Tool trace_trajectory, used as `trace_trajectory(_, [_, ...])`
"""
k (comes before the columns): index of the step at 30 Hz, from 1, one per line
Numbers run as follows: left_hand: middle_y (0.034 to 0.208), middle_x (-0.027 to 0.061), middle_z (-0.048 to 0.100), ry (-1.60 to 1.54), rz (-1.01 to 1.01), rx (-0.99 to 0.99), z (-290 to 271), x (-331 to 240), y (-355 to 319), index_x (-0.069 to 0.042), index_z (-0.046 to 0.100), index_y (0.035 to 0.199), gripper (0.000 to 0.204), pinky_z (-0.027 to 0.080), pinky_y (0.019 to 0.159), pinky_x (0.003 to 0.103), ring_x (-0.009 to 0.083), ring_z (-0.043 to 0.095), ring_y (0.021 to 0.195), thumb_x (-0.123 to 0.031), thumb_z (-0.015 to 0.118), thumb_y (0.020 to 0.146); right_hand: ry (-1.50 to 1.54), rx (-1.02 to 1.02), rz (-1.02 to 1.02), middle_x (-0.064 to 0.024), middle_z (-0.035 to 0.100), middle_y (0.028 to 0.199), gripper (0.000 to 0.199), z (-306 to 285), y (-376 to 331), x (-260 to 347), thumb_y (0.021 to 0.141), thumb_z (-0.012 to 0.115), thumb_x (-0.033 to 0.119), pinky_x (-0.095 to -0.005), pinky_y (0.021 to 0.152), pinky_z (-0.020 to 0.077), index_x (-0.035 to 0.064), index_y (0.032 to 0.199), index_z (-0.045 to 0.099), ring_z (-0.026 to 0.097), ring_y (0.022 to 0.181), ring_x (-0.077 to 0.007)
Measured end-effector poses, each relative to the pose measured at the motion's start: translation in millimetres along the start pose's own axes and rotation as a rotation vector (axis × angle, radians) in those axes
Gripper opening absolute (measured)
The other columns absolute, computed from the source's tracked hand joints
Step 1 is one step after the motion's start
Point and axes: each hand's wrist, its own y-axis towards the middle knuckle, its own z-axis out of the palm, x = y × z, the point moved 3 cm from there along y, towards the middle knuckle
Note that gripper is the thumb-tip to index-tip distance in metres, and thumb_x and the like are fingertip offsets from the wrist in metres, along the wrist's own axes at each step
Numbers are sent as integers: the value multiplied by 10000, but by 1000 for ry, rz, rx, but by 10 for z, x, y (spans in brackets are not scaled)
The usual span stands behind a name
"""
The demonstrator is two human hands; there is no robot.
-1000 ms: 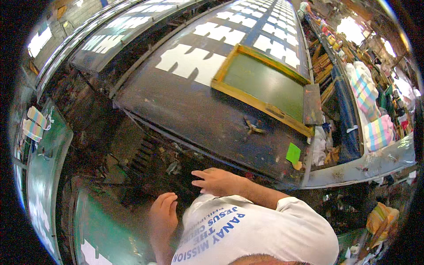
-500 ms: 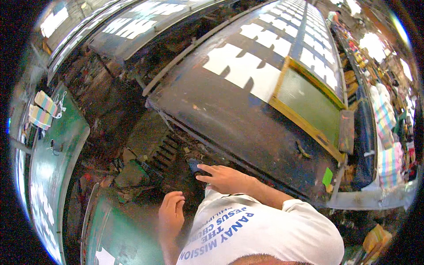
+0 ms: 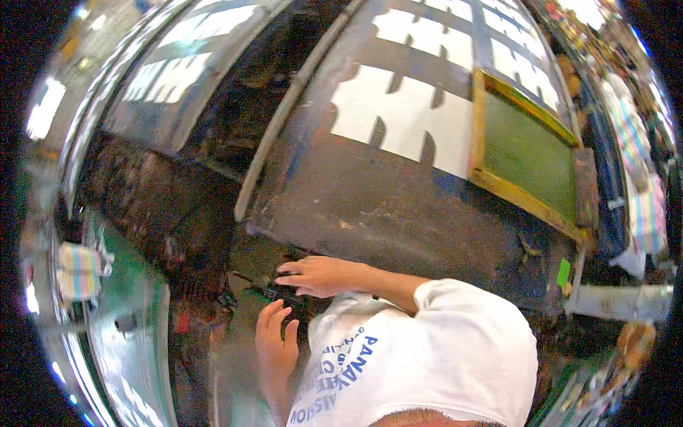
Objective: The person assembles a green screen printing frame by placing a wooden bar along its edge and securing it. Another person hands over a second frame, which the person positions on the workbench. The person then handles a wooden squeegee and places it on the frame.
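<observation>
My right hand [image 3: 321, 276] reaches leftward past the near edge of a long dark table [image 3: 306, 213]. Its fingers are stretched out with gaps between them, over a small dark area that I cannot make out. Just below it, my left hand [image 3: 276, 340] is raised with its thumb apart from loosely bent fingers and nothing visible in it. On the table's right side lies a yellow wooden frame [image 3: 523, 201] holding a green panel [image 3: 526, 153].
Bright window light falls across the tabletop. Striped folded cloth [image 3: 78, 272] sits on a green table [image 3: 131, 334] at the left. A bright green piece [image 3: 563, 272] lies at the dark table's right corner. More striped cloth [image 3: 647, 217] lies beyond it.
The view has shifted and turned. My right hand has moved left, closer to my left hand. The dark blue object that was at its fingertips no longer shows clearly.
</observation>
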Motion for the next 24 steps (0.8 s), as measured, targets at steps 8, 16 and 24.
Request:
trace_trajectory(8, [1465,201,578,-28,84,215,-174,268,869,-28,674,1250,281,454,1158,492,396,569,1344,-164,693,1005,-172,-11,-38,-177,574,1432,687,-35,464,-376,964,729,279,-486,1016,529,136,1576,451,684,1131,-363])
trace_trajectory(16, [1496,196,551,-46,376,369,-539,787,1929,-24,674,1249,283,478,1146,478,396,581,1332,-99,716,980,-153,-182,391,-225,518,1530,787,-132,607,-587,943,765,204,-460,1054,528,84,1619,381,671,1195,-394])
trace_trajectory(24, [1516,181,545,-15,529,463,-1425,1955,2719,-12,661,1270,286,515,1117,471,387,571,1378,-93,716,1001,210,-1247,814,-246,462,1600,1038,-77,1014,-687,1002,738,88,-430,1012,586,113,1701,-30,709,1145,-289])
